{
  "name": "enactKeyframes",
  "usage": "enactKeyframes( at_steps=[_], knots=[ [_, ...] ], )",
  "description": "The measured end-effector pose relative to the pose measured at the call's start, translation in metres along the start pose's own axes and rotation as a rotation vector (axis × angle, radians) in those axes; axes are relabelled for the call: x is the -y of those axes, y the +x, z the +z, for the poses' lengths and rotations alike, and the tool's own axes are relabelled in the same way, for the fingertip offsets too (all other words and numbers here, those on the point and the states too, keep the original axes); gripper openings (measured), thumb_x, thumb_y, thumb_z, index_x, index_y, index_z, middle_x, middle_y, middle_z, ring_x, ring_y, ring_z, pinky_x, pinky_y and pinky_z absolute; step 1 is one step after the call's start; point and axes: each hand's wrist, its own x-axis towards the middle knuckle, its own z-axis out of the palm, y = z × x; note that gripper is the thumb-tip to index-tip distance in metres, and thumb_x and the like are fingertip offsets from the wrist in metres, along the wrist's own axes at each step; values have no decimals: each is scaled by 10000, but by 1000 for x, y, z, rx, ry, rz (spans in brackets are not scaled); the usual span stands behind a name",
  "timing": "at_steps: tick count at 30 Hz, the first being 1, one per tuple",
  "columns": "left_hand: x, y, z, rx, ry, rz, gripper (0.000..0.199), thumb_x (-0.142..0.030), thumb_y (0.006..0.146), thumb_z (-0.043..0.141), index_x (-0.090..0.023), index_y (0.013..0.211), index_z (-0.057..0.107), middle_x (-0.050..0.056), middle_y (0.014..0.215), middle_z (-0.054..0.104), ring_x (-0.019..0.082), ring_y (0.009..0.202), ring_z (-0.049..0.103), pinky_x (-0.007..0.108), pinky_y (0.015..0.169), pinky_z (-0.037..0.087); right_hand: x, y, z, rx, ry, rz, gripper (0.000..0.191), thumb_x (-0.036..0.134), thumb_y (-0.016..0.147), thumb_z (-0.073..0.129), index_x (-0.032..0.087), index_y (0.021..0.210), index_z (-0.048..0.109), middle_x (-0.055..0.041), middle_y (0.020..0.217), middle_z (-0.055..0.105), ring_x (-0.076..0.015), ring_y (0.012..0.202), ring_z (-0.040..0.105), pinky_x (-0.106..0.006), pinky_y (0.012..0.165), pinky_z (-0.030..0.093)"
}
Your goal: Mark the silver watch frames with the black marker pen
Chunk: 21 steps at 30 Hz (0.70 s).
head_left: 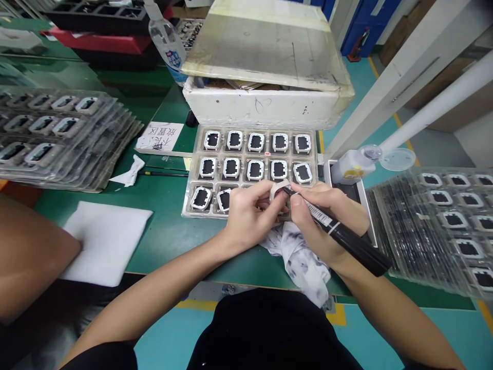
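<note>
My left hand (252,213) is closed on a small white watch-case frame (278,189), pinching it above the front edge of a clear plastic tray (188,203). In my right hand (327,216) is a black marker pen (342,239), its tip touching or very close to the frame. Several similar white frames with dark centres, such as one watch-case frame (256,142), sit in the tray's pockets. My hands hide part of the tray's front row. Beneath them lies a stained white cloth (302,262) at the table edge.
A white foam box (265,105) with a loose lid stands behind the tray. Stacked trays rise at left (115,149) and right (408,241). A bottle (352,164) stands at right, a pump bottle (169,49) behind. Another person's arm (34,252) is beside white foam sheet (110,236).
</note>
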Motion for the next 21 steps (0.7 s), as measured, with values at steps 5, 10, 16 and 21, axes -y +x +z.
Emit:
enactKeyframes(
  at_steps=[5,10,16,21],
  knots=[
    [-1,-1,0,0,-14,-3,244,-229,990,679,-169,757,631,-44,615,660,54,512,532,170,516,430,-1,1,0,6,0,2,198,81,933,755,242,1036,706,-52,1060,794,-225,917,782,-381,792,665],
    [-2,0,-1,11,-4,-22,268,-252,995,675,-174,744,621,-40,611,653,60,513,517,184,528,425,0,1,0,-5,-16,2,175,117,944,755,264,1024,703,-25,1025,797,-217,904,783,-375,773,669],
    [0,0,-2,45,-67,-139,310,-345,1012,668,-179,752,635,-28,604,653,78,496,540,202,492,421,1,0,-2,10,-2,36,141,134,955,739,262,953,682,-2,940,785,-223,916,785,-374,783,672],
    [-3,1,-1,52,-144,-200,326,-376,999,697,-181,747,628,-27,607,662,80,479,553,200,460,417,0,-2,-4,6,20,40,156,124,935,757,261,968,691,-7,952,783,-234,920,785,-387,803,671]
  ],
)
